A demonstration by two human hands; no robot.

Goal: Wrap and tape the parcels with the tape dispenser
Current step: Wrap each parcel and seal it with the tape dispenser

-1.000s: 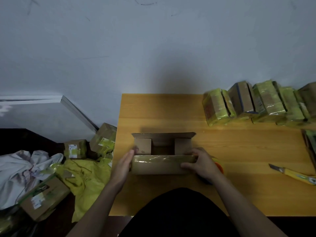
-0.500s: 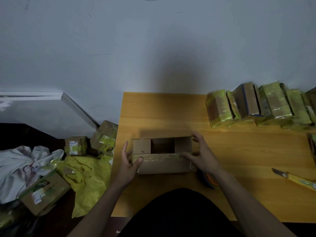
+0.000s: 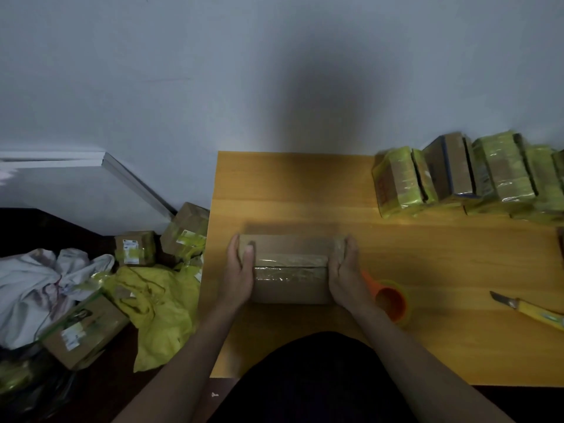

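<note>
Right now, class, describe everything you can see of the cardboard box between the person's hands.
The cardboard box is plain brown and oblong, lying flat on the wooden table with its long side across the view. Its top flaps are folded shut, meeting at a dark seam; shiny clear tape covers part of the top and front. The left hand grips its left end, thumb on top, and the right hand clasps its right end.
</note>
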